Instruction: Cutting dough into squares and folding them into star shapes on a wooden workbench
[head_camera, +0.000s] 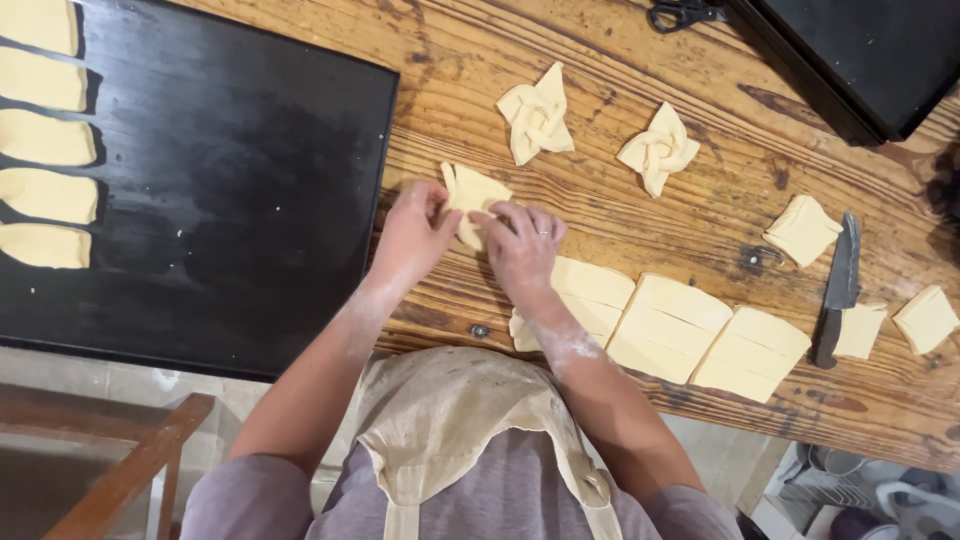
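Observation:
A pale square of dough (471, 194) lies on the wooden table (620, 190), its corners partly folded. My left hand (413, 234) pinches its left edge, and my right hand (520, 245), with a ring on one finger, presses its lower right side. Both forearms are dusted with flour. Two finished knotted dough shapes (537, 116) (659, 149) rest further up the table. A row of cut dough sheets (672, 325) lies just right of my right wrist.
A large black baking tray (230, 190) sits at the left with several folded dough pieces (45, 140) along its left side. A knife (838, 290) lies among small dough squares (802, 230) at the right. Another dark tray (860, 55) and scissors (680, 14) are at the top right.

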